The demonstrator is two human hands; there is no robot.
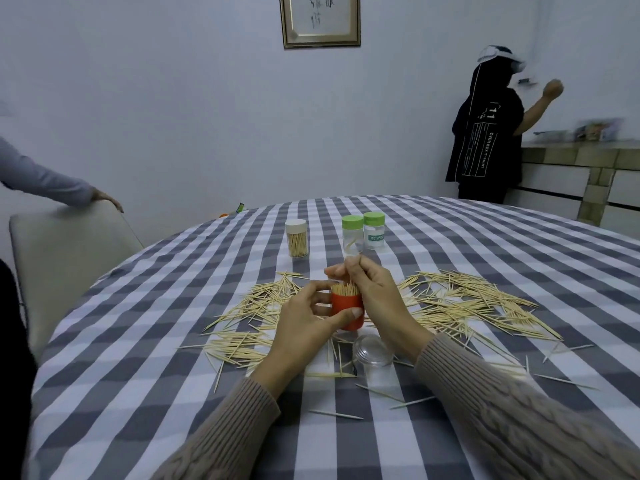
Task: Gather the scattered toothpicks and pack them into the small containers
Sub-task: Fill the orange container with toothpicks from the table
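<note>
Left hand (pixel 304 320) wrapped around the red container (pixel 347 311) at counter (pixel 485 244) centre – to steady it. Right hand (pixel 367 289) pinching toothpicks into its crowded top. Scattered toothpicks (pixel 467 306) lying from 9 to 3 o'clock; clear lid (pixel 372 349) waiting at 6 o'clock.

The tablecloth (pixel 485 258) has grey and white checks. The scattered toothpicks (pixel 460 303) are pale yellow. One container (pixel 347 311) is red. Two clear jars have green lids (pixel 363 220), a third a cream lid (pixel 296 225). The sleeves (pixel 519 410) are brownish-grey knit.
</note>
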